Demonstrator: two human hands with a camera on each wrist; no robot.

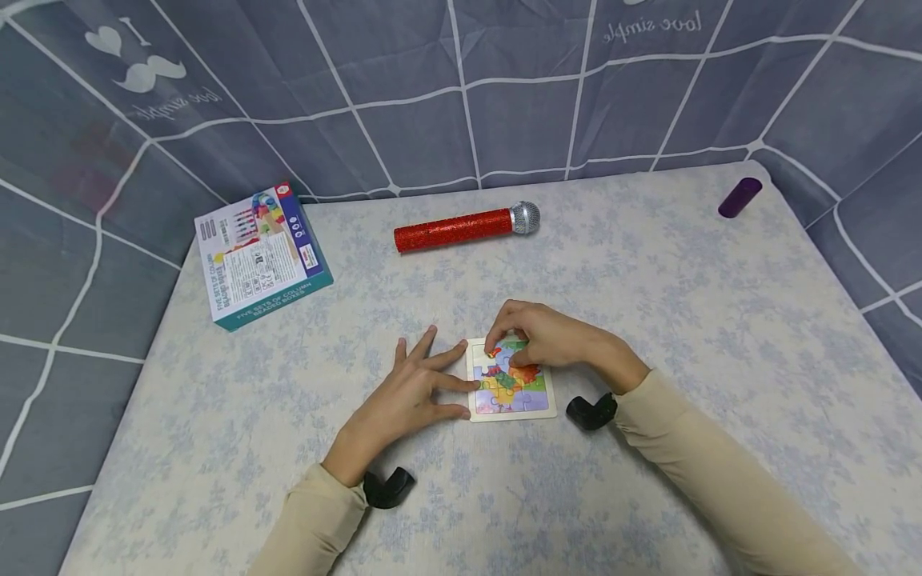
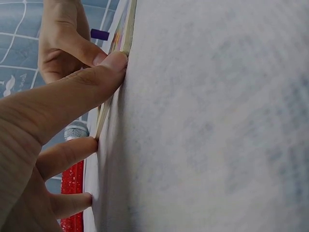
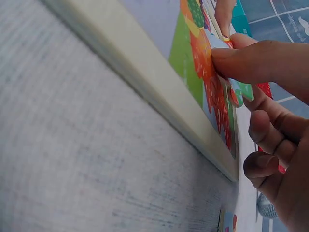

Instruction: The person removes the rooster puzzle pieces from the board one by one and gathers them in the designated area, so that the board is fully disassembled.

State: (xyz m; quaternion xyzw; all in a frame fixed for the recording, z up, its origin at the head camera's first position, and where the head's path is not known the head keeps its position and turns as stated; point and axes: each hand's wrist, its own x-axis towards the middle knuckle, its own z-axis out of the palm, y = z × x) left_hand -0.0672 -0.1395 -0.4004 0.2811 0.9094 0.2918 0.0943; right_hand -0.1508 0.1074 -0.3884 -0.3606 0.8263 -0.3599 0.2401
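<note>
Pinching small puzzle pc (image 1: 493, 352) w/ R hand (image 1: 543, 332) at puzzle board (image 1: 515, 417), lying flat on tbl (image 1: 446, 496); touching board's L edge w/ spread-fingered L hand (image 1: 410, 388). Prob. handling light, stiff; best gripping pc by edges.

A small square jigsaw puzzle (image 1: 529, 402) lies flat on the patterned cloth, its pieces set in a shallow tray (image 1: 513, 417) with a thick cream rim; the printed picture shows orange-red, yellow, green, lilac and pale blue areas, its subject hard to make out. Most of the pieces are fitted together, while a pale bare patch shows at the tray's upper left. Beside that patch, a small puzzle piece (image 1: 493, 352) with red and yellow on it sits at the curled fingertips of the right hand (image 1: 543, 332); the left hand (image 1: 410, 390), fingers spread, touches the tray's left edge
</note>
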